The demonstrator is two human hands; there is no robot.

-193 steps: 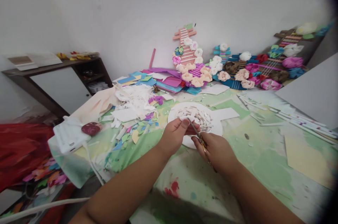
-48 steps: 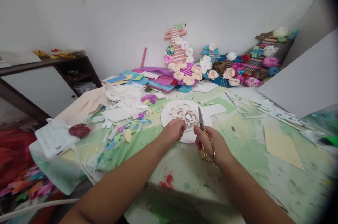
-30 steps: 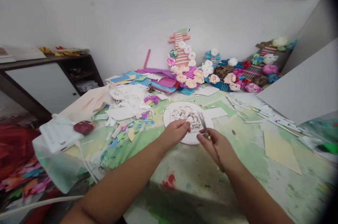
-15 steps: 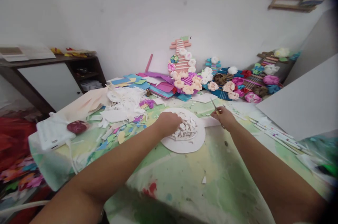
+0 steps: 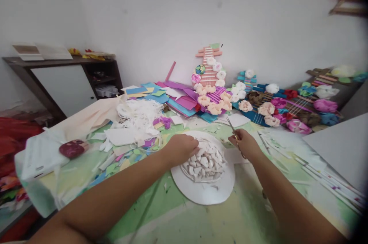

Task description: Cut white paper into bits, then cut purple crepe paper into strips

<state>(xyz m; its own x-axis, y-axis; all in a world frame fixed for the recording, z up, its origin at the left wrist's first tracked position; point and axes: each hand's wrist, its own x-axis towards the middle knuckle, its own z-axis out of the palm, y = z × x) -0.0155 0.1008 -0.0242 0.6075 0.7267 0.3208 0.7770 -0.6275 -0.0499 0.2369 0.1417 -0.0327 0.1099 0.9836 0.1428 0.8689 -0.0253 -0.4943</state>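
Observation:
A round white card (image 5: pixel 202 196) lies on the table, heaped in the middle with cut white paper pieces (image 5: pixel 204 162). At the heap's upper left edge is my left hand (image 5: pixel 181 149), fingers bent and pressed together; whatever they pinch is hidden. My right hand (image 5: pixel 246 143) grips small gold-handled scissors (image 5: pixel 236 136), their points tilted up and away from me, right of the card. Under that hand a white strip (image 5: pixel 234 155) reaches out from the card's right side.
White shredded paper (image 5: pixel 140 111) and coloured scraps (image 5: pixel 129 159) cover the left side. Coloured sheets (image 5: pixel 181 100) and flower-decorated stick crafts (image 5: pixel 211 75) stand along the wall. Thin white sticks (image 5: pixel 324 178) lie at right. A white device (image 5: pixel 43 155) sits near the left edge.
The view has shifted left and closer, so the card looks larger and lower. My left hand stays at the heap's edge, and the scissors remain in my right hand.

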